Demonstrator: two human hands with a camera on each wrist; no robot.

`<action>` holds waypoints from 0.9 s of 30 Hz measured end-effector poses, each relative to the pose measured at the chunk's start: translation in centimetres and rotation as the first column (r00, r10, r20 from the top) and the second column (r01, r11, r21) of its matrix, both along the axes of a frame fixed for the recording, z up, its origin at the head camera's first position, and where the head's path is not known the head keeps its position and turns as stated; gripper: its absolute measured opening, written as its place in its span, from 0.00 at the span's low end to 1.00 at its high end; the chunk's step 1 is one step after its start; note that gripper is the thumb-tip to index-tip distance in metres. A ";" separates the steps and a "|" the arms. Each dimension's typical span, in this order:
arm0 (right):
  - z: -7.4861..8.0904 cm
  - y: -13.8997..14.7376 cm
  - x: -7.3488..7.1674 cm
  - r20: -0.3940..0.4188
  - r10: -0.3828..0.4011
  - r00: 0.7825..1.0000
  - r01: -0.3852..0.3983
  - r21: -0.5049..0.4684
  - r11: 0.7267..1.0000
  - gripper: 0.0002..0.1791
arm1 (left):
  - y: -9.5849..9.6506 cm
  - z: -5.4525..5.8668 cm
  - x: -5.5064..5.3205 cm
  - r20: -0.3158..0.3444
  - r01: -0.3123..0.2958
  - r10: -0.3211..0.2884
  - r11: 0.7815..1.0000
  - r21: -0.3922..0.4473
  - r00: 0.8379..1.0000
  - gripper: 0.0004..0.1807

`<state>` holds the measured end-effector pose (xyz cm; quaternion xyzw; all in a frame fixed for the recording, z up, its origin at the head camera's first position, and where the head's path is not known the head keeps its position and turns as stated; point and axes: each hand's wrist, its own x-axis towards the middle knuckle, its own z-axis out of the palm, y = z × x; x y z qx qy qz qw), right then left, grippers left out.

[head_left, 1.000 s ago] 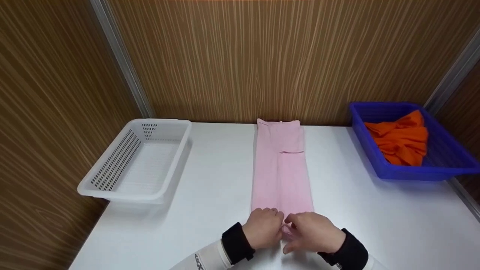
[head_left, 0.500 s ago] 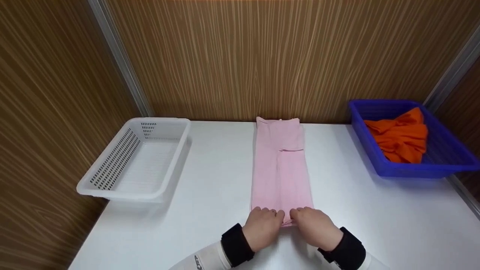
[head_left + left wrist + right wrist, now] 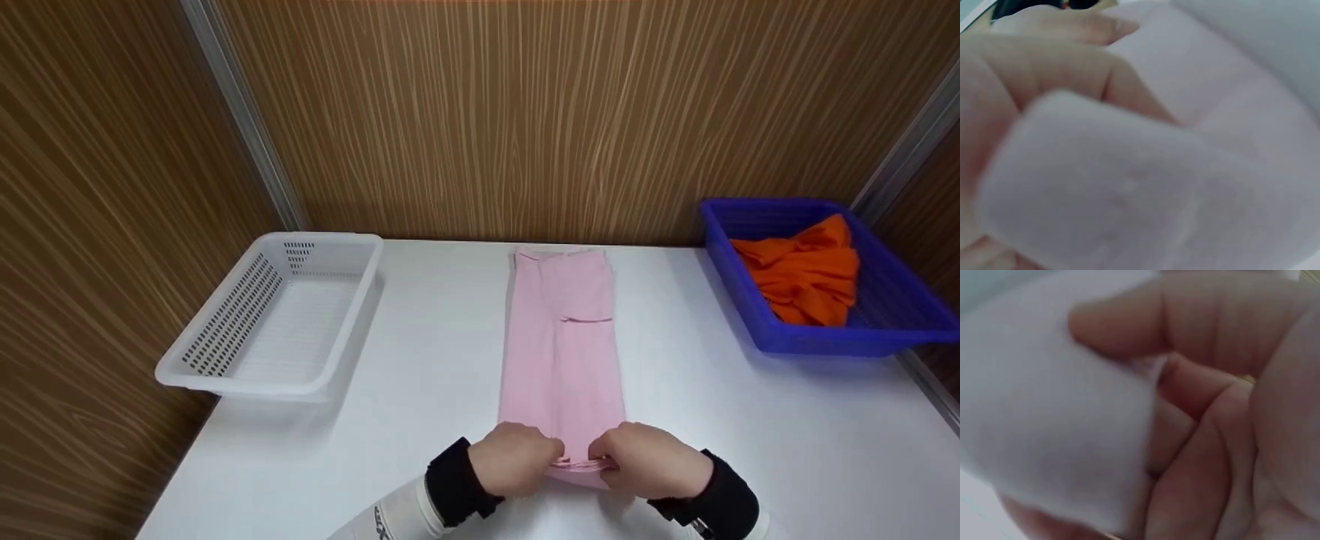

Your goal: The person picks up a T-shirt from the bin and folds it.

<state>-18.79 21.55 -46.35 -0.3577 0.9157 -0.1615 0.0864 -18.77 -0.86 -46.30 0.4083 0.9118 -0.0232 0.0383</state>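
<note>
Left hand (image 3: 516, 459) and right hand (image 3: 654, 459) pinch the near end of a folded pink cloth (image 3: 529, 360), side by side. It lies lengthwise on the white bench (image 3: 435, 330), its far end near the wood-grain wall (image 3: 465, 120). Leftward stands a white basket (image 3: 247, 388); rightward, a blue basket (image 3: 832, 343) holds crumpled orange cloth (image 3: 806, 277).

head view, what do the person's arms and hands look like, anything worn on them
The left hand and right hand are bare. A wide black band sits at each wrist, with a white sleeve behind it; the left one bears dark lettering.
</note>
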 end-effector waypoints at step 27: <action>1.6 4.7 -9.8 0.230 -0.322 0.918 0.384 -0.318 0.867 0.13 | -3.6 -0.4 -12.0 0.663 -0.566 -0.058 0.471 0.677 0.746 0.24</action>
